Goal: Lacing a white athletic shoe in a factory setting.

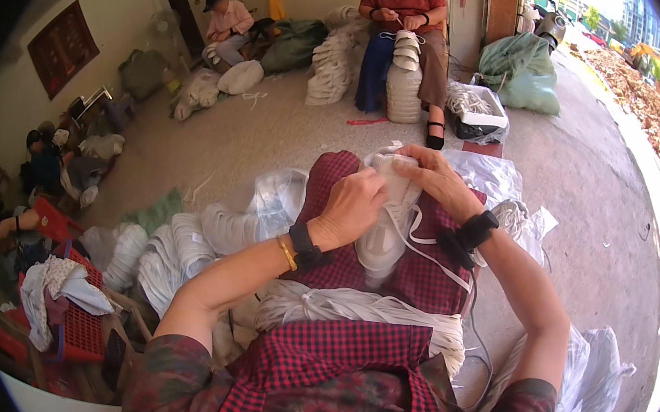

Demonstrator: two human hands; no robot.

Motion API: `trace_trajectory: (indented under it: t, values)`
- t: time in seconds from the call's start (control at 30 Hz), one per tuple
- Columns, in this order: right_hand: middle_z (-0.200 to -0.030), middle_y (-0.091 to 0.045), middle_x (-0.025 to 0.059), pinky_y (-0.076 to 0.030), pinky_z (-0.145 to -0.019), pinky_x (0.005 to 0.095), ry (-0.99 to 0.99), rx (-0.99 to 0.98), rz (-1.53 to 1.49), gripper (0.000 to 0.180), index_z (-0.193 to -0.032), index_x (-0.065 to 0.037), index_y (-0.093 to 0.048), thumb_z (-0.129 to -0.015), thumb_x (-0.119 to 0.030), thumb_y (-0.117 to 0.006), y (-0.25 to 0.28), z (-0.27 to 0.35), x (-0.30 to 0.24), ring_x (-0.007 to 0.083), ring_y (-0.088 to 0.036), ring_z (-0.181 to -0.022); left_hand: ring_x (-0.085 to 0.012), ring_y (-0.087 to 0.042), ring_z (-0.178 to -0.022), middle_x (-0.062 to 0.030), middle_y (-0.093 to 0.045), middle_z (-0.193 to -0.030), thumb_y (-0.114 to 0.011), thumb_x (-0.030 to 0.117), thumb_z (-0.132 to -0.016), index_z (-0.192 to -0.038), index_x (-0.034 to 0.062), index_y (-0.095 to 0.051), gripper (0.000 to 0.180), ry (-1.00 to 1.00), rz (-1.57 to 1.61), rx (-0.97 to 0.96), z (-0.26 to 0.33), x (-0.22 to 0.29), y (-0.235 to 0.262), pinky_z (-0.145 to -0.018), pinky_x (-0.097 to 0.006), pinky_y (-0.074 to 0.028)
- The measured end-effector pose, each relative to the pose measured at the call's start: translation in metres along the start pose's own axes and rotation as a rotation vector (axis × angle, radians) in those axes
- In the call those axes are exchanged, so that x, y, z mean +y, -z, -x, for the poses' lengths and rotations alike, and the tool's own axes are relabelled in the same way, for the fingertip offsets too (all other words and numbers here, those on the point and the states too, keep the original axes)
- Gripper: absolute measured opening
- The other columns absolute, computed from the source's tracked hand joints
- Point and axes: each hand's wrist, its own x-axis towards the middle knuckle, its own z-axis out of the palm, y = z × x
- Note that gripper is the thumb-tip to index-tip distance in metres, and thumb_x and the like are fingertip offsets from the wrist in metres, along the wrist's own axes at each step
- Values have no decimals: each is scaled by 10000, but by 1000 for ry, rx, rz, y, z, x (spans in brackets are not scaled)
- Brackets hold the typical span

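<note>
We have both hands on a white shoe (381, 235) resting on our lap at the centre. Our left hand (354, 206) grips its side at nine o'clock; our right hand (439, 179) pinches its top edge at one o'clock, with white laces (430, 253) trailing beneath. A bundle of laces (359, 310) lies at six o'clock. Stacked shoes (181, 243) sit at nine o'clock, another worker (406, 5) at twelve.

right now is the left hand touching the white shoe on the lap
Touching: the head view shows the left hand gripping the white shoe, fingers wrapped on its side.
</note>
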Motion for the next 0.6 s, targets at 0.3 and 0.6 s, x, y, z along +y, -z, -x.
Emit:
trace_trajectory:
  t: [0.3, 0.6]
  values:
    - [-1053, -677, 112, -503, -741, 318, 144, 222, 401, 360, -1163, -12, -609, -807, -56, -637, 2, 17, -12, 210, -626, -863, -255, -652, -681, -137, -682, -816, -643, -10, -810, -975, 1, -618, 166, 131, 262, 44, 1, 5, 5, -619, -355, -504]
    - [-934, -655, 60, -489, -844, 416, 372, 145, 723, 360, -1087, -47, -575, -744, 37, -639, -10, 34, -29, 300, -578, -975, -360, -659, -767, -174, -654, -851, -630, -14, -808, -981, -3, -586, 179, 36, 194, 176, 6, -2, -6, -653, -429, -514]
